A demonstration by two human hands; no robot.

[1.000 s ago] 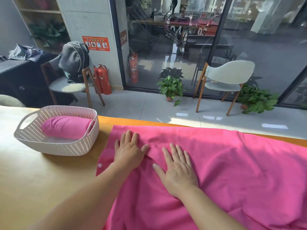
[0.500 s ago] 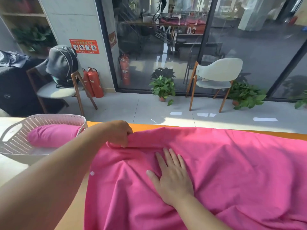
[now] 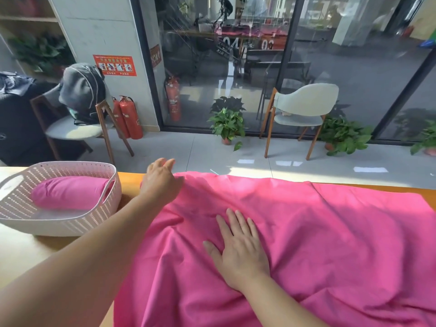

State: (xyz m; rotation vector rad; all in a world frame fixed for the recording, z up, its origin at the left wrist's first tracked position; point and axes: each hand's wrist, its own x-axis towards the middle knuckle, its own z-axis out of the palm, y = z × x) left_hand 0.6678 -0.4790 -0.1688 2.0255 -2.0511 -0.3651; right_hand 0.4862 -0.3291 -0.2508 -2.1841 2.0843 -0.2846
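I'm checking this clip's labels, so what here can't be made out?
- Head view: whether the left hand pinches the pink cloth. Its own back hides the underside, and it is blurred.
- Head view: the cloth's near and right parts, cut off by the frame edges.
- Head view: the writing on the red wall notice, too small to read.

pink cloth (image 3: 318,232): cropped bottom, right | basket (image 3: 70,223): cropped left

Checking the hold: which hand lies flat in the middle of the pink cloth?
The right hand, fingers spread flat on the pink cloth; the left hand is up at its far edge, by the basket.
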